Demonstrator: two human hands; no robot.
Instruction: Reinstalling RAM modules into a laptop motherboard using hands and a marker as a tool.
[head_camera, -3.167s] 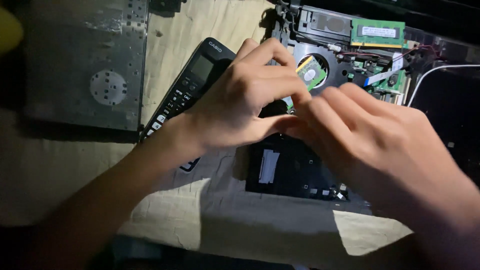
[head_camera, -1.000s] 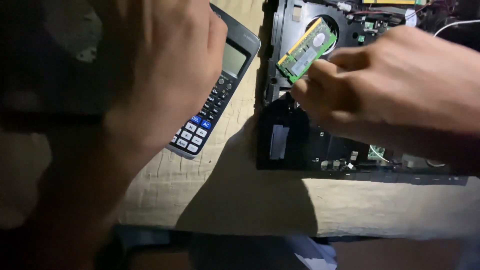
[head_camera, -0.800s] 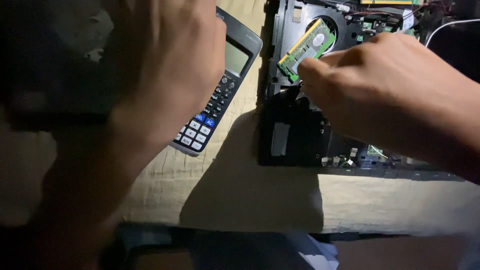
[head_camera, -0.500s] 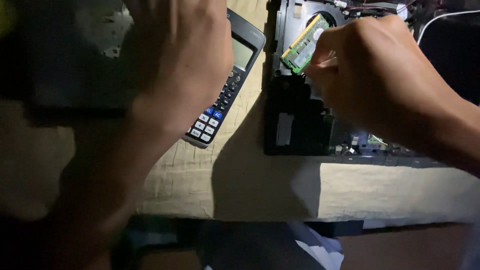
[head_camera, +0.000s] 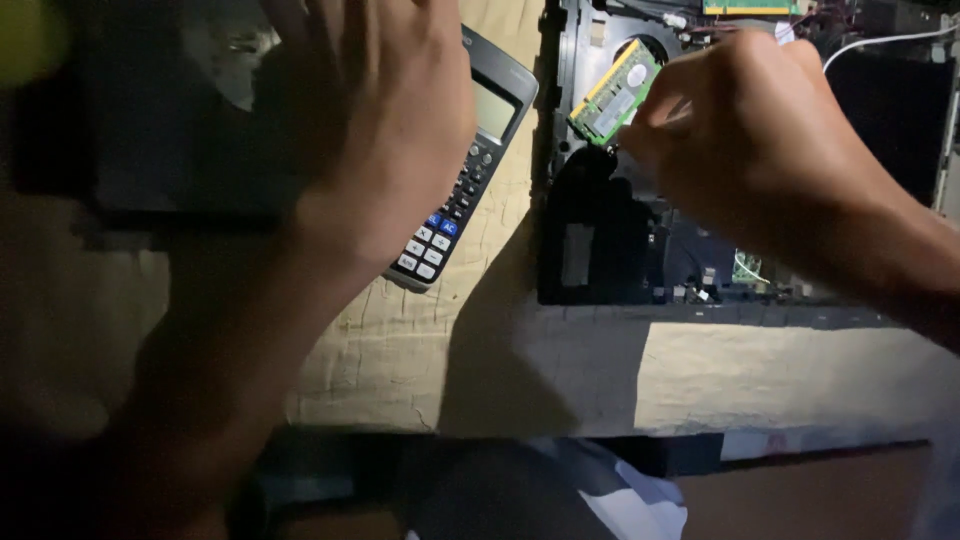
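My right hand (head_camera: 760, 130) pinches a small green memory module (head_camera: 615, 92) and holds it tilted above the opened laptop chassis (head_camera: 600, 250), near the round fan. My left hand (head_camera: 375, 120) is raised over the table with fingers spread and nothing in it, covering the upper part of a dark calculator (head_camera: 455, 190). Only the calculator's screen and lower keys show past that hand.
A dark metal plate (head_camera: 160, 150) lies at the left under my left arm. The table is covered with pale cracked paper (head_camera: 480, 340). Another green board (head_camera: 750, 8) sits at the laptop's far edge, and a white cable (head_camera: 880, 42) runs at the top right.
My right hand has lifted the green module out of the laptop and kept it raised. My left hand left the laptop and moved left over the calculator.
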